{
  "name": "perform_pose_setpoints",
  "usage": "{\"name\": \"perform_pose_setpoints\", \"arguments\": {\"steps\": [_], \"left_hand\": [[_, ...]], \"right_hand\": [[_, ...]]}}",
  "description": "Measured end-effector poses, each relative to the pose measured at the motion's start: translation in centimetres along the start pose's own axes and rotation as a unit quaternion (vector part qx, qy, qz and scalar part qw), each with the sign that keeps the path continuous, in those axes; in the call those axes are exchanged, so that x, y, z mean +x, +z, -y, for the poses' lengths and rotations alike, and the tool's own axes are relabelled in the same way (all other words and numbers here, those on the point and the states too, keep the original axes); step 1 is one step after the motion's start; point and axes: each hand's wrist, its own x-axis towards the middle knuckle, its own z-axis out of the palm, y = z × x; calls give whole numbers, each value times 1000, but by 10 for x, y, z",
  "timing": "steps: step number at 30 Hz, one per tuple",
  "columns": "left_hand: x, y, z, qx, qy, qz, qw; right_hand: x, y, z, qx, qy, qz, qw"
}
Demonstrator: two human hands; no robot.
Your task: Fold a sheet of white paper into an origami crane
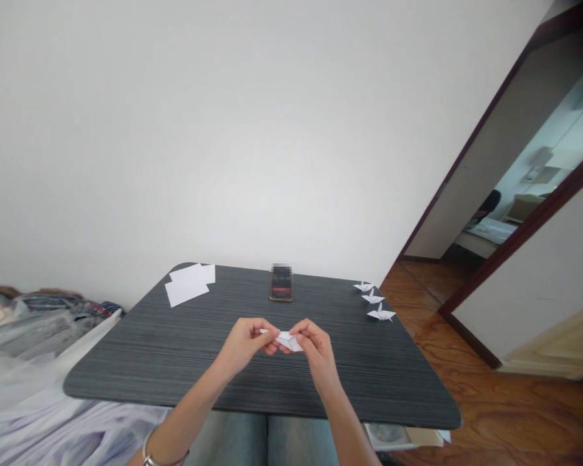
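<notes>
A small folded piece of white paper is held just above the dark table, near its front middle. My left hand pinches its left end between thumb and fingers. At the other end, my right hand grips the paper the same way. Fingertips cover both ends, so part of the fold is hidden. Three white paper cranes stand in a row along the table's right edge. Several flat white paper sheets lie overlapping at the back left.
The dark table has rounded corners and meets a white wall at the back. A phone stands upright at the back middle. Clothes and plastic-wrapped items are piled to the left. Under the right front edge is an open box.
</notes>
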Motion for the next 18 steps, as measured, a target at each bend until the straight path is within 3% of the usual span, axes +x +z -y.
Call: {"name": "perform_pose_setpoints", "arguments": {"steps": [6,18], "left_hand": [[2,-1,4,39,41,-9,998],[4,-5,6,52,36,15,998]], "right_hand": [[4,2,-7,-41,79,-14,996],[5,-3,-7,-25,107,-32,993]]}}
